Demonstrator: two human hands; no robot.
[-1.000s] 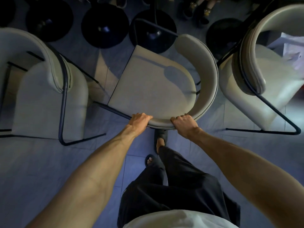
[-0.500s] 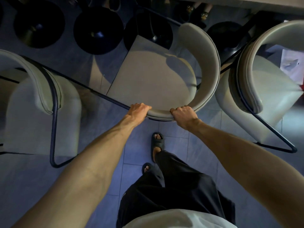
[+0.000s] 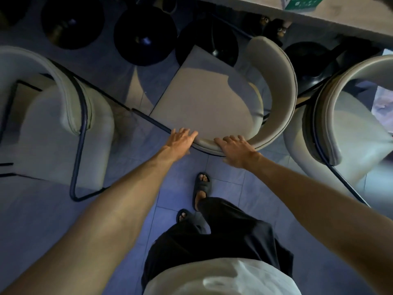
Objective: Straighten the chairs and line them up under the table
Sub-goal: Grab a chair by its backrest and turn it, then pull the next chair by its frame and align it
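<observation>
A pale upholstered chair (image 3: 212, 103) with a curved backrest stands in the middle, its seat front pointing up and left toward the table (image 3: 319, 15). My left hand (image 3: 180, 139) lies with spread fingers on the left end of the backrest rim. On the rim's near edge rests my right hand (image 3: 236, 147), fingers also extended, not curled round it. A matching chair (image 3: 53, 116) stands to the left, and another chair (image 3: 340, 124) stands to the right, both on dark metal frames.
Several round black pedestal bases (image 3: 144, 39) sit on the tiled floor beyond the chairs. A green and white box (image 3: 302, 3) lies on the table top. My feet in dark sandals (image 3: 202, 186) stand just behind the middle chair.
The middle chair has slid forward toward the table. Both hands, gripping the backrest rim before, have loosened and now lie flat with fingers spread.
</observation>
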